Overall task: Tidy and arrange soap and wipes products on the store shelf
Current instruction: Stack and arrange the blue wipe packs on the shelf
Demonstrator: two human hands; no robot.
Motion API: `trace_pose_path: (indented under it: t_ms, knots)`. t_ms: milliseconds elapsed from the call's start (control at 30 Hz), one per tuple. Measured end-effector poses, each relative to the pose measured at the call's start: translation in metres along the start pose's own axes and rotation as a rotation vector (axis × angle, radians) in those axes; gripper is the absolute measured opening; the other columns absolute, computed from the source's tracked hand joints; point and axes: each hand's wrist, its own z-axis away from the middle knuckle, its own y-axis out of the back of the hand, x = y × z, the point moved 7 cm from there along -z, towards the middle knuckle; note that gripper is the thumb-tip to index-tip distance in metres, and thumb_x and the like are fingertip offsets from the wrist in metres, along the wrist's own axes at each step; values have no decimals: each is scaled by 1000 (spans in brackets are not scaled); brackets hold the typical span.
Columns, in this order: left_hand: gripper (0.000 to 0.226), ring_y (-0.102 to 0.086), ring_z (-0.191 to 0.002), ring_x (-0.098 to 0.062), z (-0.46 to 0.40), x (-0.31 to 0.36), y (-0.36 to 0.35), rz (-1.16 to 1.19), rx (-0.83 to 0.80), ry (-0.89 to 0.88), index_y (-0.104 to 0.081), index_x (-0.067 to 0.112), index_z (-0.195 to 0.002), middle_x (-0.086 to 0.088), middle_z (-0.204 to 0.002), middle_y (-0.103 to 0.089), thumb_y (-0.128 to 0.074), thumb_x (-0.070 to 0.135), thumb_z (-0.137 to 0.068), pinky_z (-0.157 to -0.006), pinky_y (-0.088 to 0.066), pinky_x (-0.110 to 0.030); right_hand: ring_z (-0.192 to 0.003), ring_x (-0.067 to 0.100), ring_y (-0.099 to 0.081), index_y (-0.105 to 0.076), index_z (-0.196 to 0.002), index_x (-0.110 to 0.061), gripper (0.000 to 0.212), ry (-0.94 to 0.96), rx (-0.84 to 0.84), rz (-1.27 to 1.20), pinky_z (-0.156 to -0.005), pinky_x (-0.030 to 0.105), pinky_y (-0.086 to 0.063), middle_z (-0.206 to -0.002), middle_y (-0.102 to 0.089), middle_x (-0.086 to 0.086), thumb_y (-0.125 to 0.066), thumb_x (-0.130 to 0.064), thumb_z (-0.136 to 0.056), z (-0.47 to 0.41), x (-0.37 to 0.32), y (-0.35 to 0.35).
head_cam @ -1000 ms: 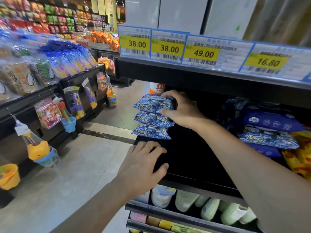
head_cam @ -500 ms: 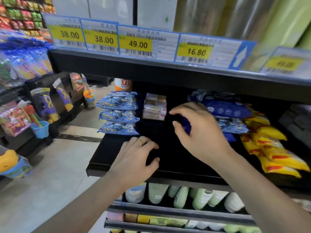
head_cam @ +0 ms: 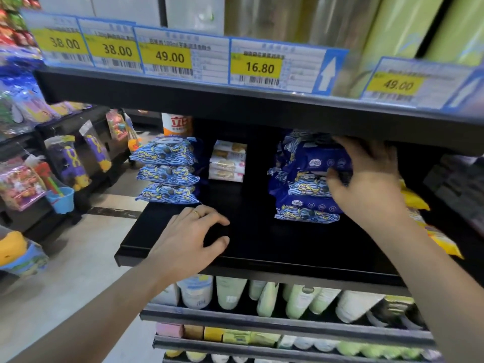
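Observation:
On the black shelf (head_cam: 262, 247) a neat stack of three blue wave-patterned wipes packs (head_cam: 167, 169) stands at the left end. Behind and right of it is a small stack of white soap boxes (head_cam: 227, 161). Further right is a messier pile of blue wipes packs (head_cam: 306, 184). My right hand (head_cam: 366, 184) grips the right side of this pile, fingers over the dark blue top pack (head_cam: 319, 161) and thumb against a lower one. My left hand (head_cam: 188, 239) rests palm down on the shelf's front edge, fingers spread, holding nothing.
Yellow packs (head_cam: 419, 203) lie right of the pile. The upper shelf (head_cam: 235, 106) with price tags hangs low over the products. An orange-and-white bottle (head_cam: 176, 124) stands behind the left stack. Bottles fill the shelf (head_cam: 262, 297) below. Hanging toys (head_cam: 70, 163) line the aisle on the left.
My right hand left the left stack, crossed the shelf to the right and took hold of the messy pile of wipes. My left hand stayed on the shelf edge.

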Motion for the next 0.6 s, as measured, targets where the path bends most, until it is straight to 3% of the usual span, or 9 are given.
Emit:
trace_pose_path:
  t_ms: [67, 167, 400, 467, 533, 600]
  knots:
    - [38, -43, -125, -5, 1, 1, 0, 7, 1, -5, -58, 46, -133, 28, -134, -48, -55, 58, -97, -110, -36, -35, -139, 40, -40, -47, -150, -35, 63, -56, -116, -92, -117, 45, -34, -154, -46, 11, -66, -29, -91, -8, 6, -9]
    - [38, -44, -122, -5, 2, 2, 1, 22, 6, -10, -58, 46, -133, 29, -132, -49, -55, 57, -97, -108, -37, -35, -144, 31, -39, -49, -150, -38, 60, -44, -161, -210, -118, 37, -33, -156, -46, 5, -68, -28, -94, -14, 6, -10]
    - [34, -46, -123, -5, 1, -1, 2, 74, 3, 7, -63, 44, -129, 28, -130, -52, -60, 54, -96, -109, -37, -34, -139, 30, -45, -57, -146, -29, 50, 72, 1, -277, -118, 36, -36, -150, -48, 9, -67, -28, -98, 2, -9, -1]
    - [27, -49, -121, -2, 2, -4, 3, 206, 3, 49, -66, 44, -123, 29, -123, -58, -62, 50, -97, -107, -39, -31, -137, 28, -48, -59, -145, -26, 49, 134, 43, -336, -118, 34, -37, -149, -47, 7, -69, -26, -97, 16, -24, 2]
    - [19, -56, -114, 6, 3, -6, 9, 470, 45, 136, -70, 46, -114, 29, -113, -67, -60, 51, -99, -101, -42, -25, -137, 29, -49, -61, -143, -20, 48, 224, 79, -379, -116, 42, -41, -148, -49, 10, -71, -20, -95, 31, -45, 3]
    - [32, -65, -107, 5, 4, -5, 19, 759, 94, 227, -73, 42, -111, 24, -110, -74, -52, 62, -96, -101, -45, -27, -137, 31, -49, -63, -140, -15, 47, 315, 117, -413, -112, 46, -44, -148, -49, 13, -72, -17, -95, 48, -67, 2]
